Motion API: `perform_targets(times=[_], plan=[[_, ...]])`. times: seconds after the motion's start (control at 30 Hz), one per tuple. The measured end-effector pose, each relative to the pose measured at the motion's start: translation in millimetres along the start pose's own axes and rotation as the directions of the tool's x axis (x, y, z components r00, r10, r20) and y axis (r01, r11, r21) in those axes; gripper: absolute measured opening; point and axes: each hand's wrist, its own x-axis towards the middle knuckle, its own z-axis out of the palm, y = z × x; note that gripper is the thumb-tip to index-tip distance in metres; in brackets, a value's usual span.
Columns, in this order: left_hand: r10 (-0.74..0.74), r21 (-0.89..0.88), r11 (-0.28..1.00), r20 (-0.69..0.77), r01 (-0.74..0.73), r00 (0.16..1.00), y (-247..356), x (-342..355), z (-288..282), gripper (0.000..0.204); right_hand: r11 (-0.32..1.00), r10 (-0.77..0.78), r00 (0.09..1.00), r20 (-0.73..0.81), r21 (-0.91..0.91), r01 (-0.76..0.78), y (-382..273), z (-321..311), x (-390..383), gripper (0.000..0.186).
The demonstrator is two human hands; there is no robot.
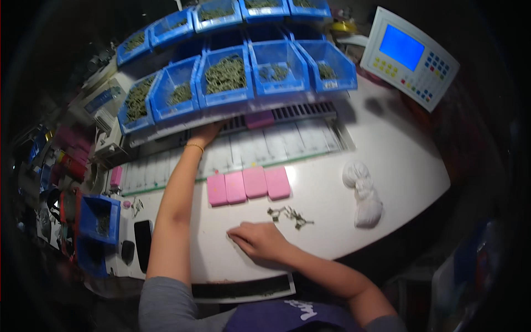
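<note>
Purple apron (260, 316) and 2 grey sleeves (166, 299) lie nearest. 2 bare hands are well apart: the left hand (208, 134) reaches beneath the blue bins (282, 87), its fingertips hidden, so I cannot tell whether they grip; the right hand (260, 239) rests half-curled on the white tabletop (406, 182), its hold unclear, near loose grey-green pieces (299, 222). Open bins, 5 in front and 5 behind, presumably face the worker for easy picking. 4 pink blocks (255, 181) sit side by side, probably for reach; 1 more is at the slotted rail (301, 112).

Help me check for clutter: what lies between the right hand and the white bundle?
Small green pieces lie on the white tabletop between them, in the head view.
</note>
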Motion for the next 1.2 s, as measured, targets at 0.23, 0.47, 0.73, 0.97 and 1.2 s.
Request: perform_targets(times=[0.23,0.47,0.73,0.97,1.2], plan=[[0.042,0.088,0.996,-0.125,-0.031,0.991,58.9,-97.1,-28.2,0.060,0.987,-0.157,0.987,-0.043,-0.047,0.155,-17.9,-16.5,-23.1,0.018],[-0.044,-0.685,0.712,0.171,0.151,0.984,141.5,-267.6,-73.0,0.023,0.900,0.059,0.892,-0.448,-0.362,-0.242,-3.7,-82.1,-74.1,0.019],[-0.046,-0.863,0.317,0.400,0.393,0.915,215.6,-352.8,-43.9,0.026,0.846,0.052,0.895,-0.442,-0.457,-0.275,11.0,-82.6,-70.8,0.014],[-0.229,-0.884,0.014,0.452,0.467,0.862,266.8,-339.4,-23.3,0.031,0.913,-0.151,0.822,-0.549,-0.397,-0.097,-44.9,-76.4,-73.8,0.020],[-0.280,-0.932,-0.260,0.322,0.252,0.904,282.9,-328.5,-25.5,0.029,0.851,-0.235,0.833,-0.501,-0.520,-0.073,-70.7,-67.7,-87.5,0.023]])
